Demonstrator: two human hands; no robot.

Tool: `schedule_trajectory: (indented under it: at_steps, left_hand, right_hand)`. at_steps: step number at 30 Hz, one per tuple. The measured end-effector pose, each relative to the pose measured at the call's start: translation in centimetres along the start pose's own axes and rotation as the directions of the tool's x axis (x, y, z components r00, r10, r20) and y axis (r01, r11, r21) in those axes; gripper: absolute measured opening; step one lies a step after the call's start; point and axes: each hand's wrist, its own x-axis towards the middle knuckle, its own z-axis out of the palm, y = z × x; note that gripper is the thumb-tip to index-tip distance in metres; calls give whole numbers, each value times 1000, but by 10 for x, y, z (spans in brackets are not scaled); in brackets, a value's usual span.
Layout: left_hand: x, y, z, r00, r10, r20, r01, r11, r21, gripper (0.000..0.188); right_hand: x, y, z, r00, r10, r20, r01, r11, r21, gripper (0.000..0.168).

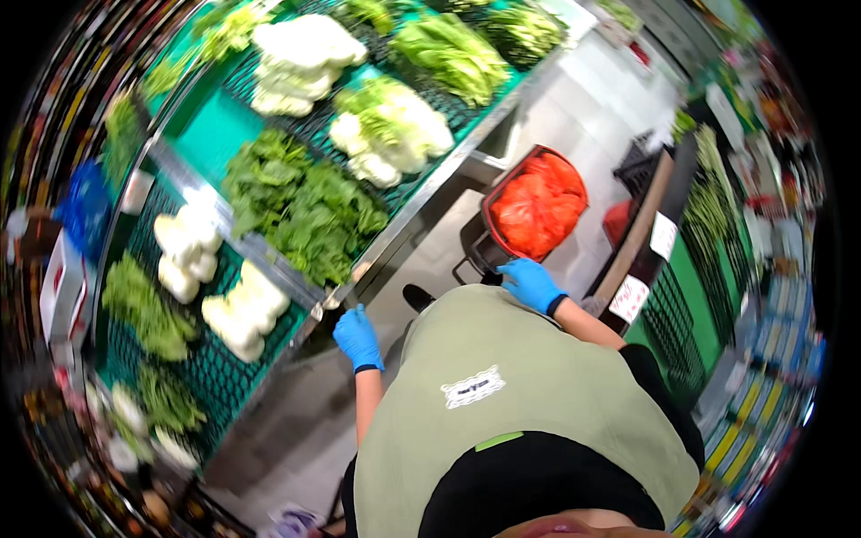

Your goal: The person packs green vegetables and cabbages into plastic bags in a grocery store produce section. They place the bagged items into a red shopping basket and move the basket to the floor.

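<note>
My left hand (358,338), in a blue glove, hangs in the aisle beside the metal edge of the vegetable display (417,210); its fingers are curled and nothing shows in it. Near the black frame of a red cart or basket, my right hand (531,285), also gloved in blue, has its fingers bent; whether it grips the frame cannot be told. The basket holds a bulging red plastic bag (540,205). On the display, nearest my left hand, lie leafy greens (306,202) and white cabbages or similar pale vegetables (247,311).
Napa-like cabbages (393,128) and lettuce (452,54) fill the upper display. To the right stands another green-lined shelf (679,323) with long green vegetables (706,202) and price cards (629,298) on its edge. A blue plastic bag (86,208) lies at the far left.
</note>
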Motion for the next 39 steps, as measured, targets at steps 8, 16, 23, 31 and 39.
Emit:
schedule_trajectory:
  at_steps: [8,16,23,31,39]
  left_hand:
    - [107,40,-23,922,385,31,-384,903,191,34]
    - [114,34,22,877,380,294,-461,838,293,31]
    - [117,29,29,849,389,358,-504,800,326,29]
    - [117,42,26,856,338,390,-478,805,351,28]
    - [118,71,29,890,193,413,-394,783,482,23]
  right_hand:
    - [-12,-41,23,980,196,24,-193,976,-97,29]
    - [-36,-38,31,919,380,103,-363,919,-153,37]
    - [-13,-51,12,938,331,102,-318,939,-129,25]
    - [-5,4,12,934,323,154,-296,939,-176,30]
    - [42,95,-23,942,239,236,-198,962,-187,30]
